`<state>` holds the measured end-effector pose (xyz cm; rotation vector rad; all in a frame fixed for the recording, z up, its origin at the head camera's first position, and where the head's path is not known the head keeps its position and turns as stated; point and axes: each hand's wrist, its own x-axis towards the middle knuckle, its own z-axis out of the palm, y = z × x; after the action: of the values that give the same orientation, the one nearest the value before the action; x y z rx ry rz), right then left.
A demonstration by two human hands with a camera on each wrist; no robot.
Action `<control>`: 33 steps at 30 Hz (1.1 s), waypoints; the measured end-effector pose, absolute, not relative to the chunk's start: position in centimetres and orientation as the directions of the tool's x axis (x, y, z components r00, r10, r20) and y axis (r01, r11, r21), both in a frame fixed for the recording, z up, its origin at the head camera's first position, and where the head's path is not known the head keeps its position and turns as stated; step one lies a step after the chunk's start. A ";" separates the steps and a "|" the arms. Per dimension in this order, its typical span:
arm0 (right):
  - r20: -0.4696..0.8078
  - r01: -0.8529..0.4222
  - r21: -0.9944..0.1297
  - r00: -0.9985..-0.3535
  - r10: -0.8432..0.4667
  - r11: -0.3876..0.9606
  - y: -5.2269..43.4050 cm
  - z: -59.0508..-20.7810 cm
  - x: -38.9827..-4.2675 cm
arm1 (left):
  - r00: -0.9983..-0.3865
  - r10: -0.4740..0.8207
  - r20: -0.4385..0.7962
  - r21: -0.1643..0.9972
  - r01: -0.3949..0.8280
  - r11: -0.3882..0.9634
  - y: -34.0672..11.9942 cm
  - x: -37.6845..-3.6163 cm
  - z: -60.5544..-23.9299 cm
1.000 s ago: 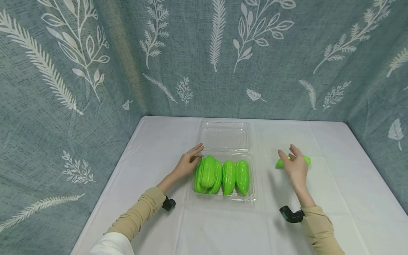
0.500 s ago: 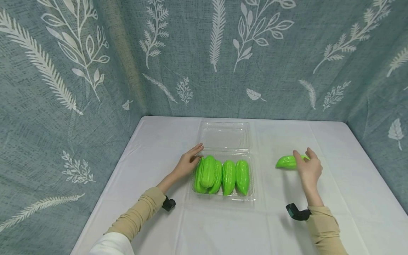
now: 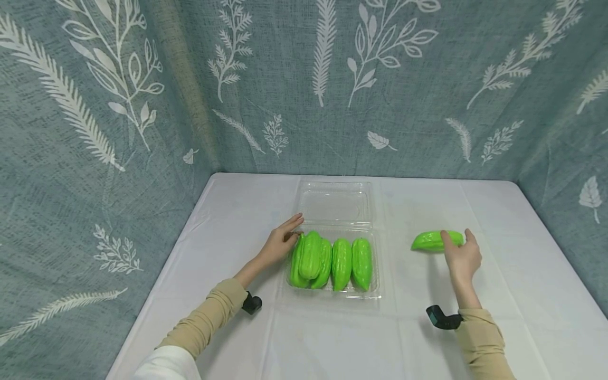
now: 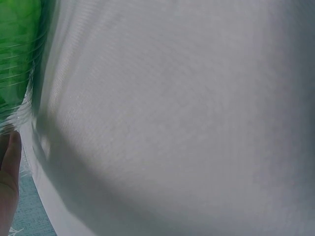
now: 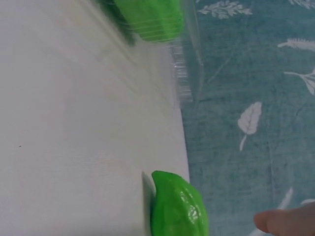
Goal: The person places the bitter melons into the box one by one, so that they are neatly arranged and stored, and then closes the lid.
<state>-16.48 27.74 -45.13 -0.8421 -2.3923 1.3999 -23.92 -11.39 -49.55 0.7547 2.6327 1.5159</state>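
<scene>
Head view: right hand [image 3: 462, 258] at the right end of a loose green gourd [image 3: 434, 240] lying on the white surface [image 3: 332, 338], well apart from the clear clamshell box [image 3: 375, 293]. Thumb on the gourd's near side, fingers [image 3: 470, 236] loosely spread round its end; no lift visible. Left hand [image 3: 280, 244] rests against the box's left edge, fingers relaxed and straight, holding nothing. Four green gourds [image 3: 332, 258] sit in the box tray; lid [image 3: 334, 203] lies open behind.
</scene>
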 end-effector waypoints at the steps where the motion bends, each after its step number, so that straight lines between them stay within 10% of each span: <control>1: -0.079 0.360 -0.856 -0.801 0.593 0.372 27.8 -45.3 -16.5 | -0.884 0.411 0.222 0.817 0.399 0.417 -11.4 -23.9 -49.5; 33: -0.102 0.382 -0.859 -0.781 0.617 0.341 27.8 -48.4 -18.1 | -0.864 0.418 0.281 0.803 0.450 0.391 -11.3 -23.9 -49.5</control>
<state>-18.11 27.80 -48.37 -0.8997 -2.3650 1.4135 -23.87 -11.33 -49.52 0.8261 2.6472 1.5456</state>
